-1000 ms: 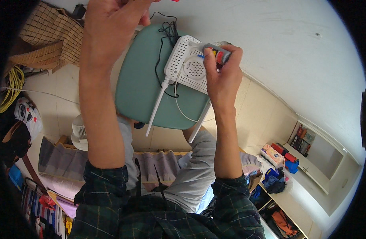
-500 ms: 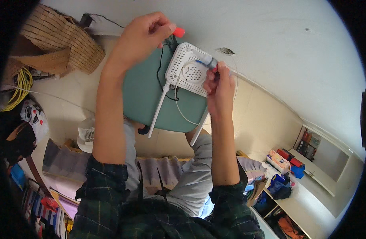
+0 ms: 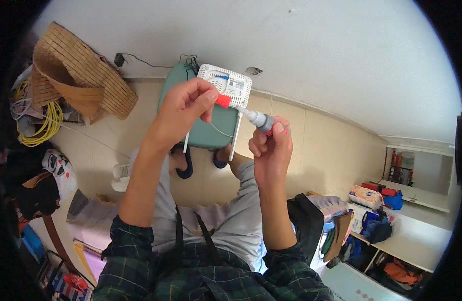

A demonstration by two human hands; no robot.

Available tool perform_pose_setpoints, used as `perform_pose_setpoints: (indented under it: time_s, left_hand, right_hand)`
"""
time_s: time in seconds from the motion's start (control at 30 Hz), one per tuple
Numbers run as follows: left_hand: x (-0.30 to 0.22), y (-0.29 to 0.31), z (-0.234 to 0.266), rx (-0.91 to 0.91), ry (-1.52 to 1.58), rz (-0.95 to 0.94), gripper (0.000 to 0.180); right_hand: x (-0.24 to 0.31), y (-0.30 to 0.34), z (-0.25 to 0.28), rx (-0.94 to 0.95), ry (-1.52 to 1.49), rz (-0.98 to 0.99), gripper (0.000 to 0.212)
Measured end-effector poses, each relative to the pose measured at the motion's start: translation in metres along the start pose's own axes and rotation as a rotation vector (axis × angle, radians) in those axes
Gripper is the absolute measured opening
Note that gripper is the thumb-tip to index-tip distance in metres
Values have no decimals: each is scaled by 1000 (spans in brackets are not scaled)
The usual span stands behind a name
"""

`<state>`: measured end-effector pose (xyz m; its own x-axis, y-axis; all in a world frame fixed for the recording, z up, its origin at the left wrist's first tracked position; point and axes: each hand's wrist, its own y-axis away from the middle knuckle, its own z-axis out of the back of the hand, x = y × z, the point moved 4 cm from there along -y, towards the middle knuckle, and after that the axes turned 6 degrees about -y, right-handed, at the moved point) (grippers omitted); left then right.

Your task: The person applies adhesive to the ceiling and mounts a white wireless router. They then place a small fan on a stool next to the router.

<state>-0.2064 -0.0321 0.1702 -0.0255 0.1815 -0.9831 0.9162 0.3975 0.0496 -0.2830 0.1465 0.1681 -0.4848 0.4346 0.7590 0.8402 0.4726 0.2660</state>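
Observation:
Between its thumb and fingertips my left hand (image 3: 183, 110) pinches a small red cap (image 3: 223, 101). My right hand (image 3: 272, 150) is closed round a small glue-like squeeze bottle (image 3: 261, 121), grey with a pale tapered nozzle. That nozzle points up and left toward the cap, with a narrow gap between the two. Beyond both hands a white router (image 3: 239, 83) with a slotted shell lies on a green stool (image 3: 173, 83), its antennas hanging over the near edge. A thin white cable with a blue connector is at the router.
Against the pale wall (image 3: 331, 65) a black plug (image 3: 119, 59) trails a cord to the stool. Left are a rolled woven mat (image 3: 75, 80) and a coiled yellow cable (image 3: 49, 123). My slippered feet are below the stool. Shelves (image 3: 412, 241) with bags and packets stand right.
The cap and bottle have come close together, both now nearer to me than the router. The bottle's nozzle has left the router's surface area. The whole view has shifted.

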Motion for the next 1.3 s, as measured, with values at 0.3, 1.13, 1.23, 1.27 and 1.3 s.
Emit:
perform_pose_setpoints:
  time_s: [0.3, 1.13, 1.23, 1.27, 1.3]
  left_hand:
    - [-24, 87, -37, -17, -96, -39, 18]
    - [-20, 169, -27, -77, -67, 25, 20]
    - [-16, 169, -25, -82, -99, -14, 19]
    - [-15, 169, -24, -85, -119, -40, 19]
    - [-15, 171, -22, -92, -120, -16, 19]
  right_hand:
    - [24, 84, 4, 185, 315, 139, 28]
    - [0, 132, 5, 328, 441, 235, 32]
    - [-1, 126, 21, 475, 660, 139, 31]
    - [-3, 122, 27, 470, 599, -32, 31]
    - [-5, 118, 31, 463, 534, -202, 32]
